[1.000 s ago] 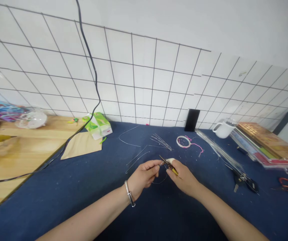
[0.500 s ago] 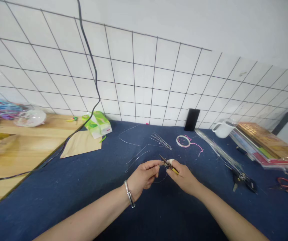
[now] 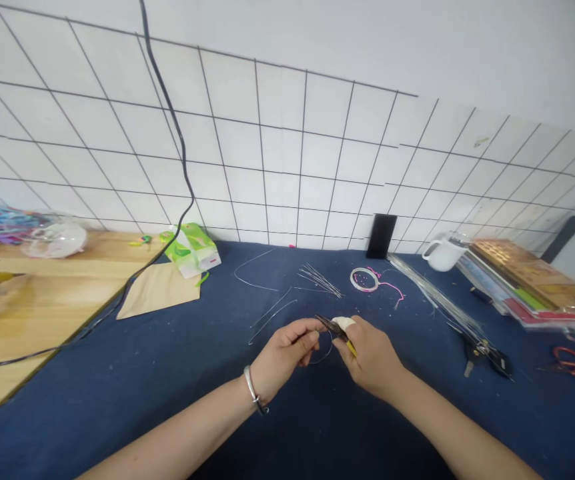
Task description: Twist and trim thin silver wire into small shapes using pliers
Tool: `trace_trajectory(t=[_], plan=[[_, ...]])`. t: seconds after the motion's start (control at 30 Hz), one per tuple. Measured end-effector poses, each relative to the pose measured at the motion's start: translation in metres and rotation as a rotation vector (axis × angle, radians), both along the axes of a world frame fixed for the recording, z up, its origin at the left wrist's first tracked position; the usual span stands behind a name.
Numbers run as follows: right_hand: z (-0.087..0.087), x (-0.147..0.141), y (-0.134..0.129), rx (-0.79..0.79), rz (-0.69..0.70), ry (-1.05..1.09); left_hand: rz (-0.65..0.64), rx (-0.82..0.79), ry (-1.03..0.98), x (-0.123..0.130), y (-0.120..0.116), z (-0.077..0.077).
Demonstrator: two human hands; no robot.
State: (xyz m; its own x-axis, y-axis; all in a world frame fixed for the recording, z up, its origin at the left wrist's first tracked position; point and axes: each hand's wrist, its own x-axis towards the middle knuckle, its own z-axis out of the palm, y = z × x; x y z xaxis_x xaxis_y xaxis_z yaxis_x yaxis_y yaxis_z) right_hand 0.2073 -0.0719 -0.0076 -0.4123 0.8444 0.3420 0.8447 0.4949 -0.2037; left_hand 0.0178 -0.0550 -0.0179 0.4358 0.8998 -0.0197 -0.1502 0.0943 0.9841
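Closed around yellow-handled pliers [image 3: 337,329], the right hand [image 3: 370,353] meets the left hand [image 3: 295,343], whose fingertips pinch a thin curved wire [image 3: 328,353] at the plier tips. Loose wires [image 3: 320,280] and a white ring [image 3: 364,280] lie beyond on the blue worktop [image 3: 182,373].

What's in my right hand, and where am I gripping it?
Your right hand holds the pliers by the yellow handles, dark jaws pointing toward your left hand.
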Motion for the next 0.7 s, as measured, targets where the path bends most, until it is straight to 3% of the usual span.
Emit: trace_trajectory(t=[0.43, 0.7], plan=[[0.008, -0.004, -0.010, 0.177, 0.058, -0.050, 0.013, 0.344, 0.168, -0.003, -0.011, 0.009], [0.005, -0.005, -0.011, 0.292, 0.050, -0.121, 0.065, 0.470, 0.250, -0.004, -0.011, 0.005]])
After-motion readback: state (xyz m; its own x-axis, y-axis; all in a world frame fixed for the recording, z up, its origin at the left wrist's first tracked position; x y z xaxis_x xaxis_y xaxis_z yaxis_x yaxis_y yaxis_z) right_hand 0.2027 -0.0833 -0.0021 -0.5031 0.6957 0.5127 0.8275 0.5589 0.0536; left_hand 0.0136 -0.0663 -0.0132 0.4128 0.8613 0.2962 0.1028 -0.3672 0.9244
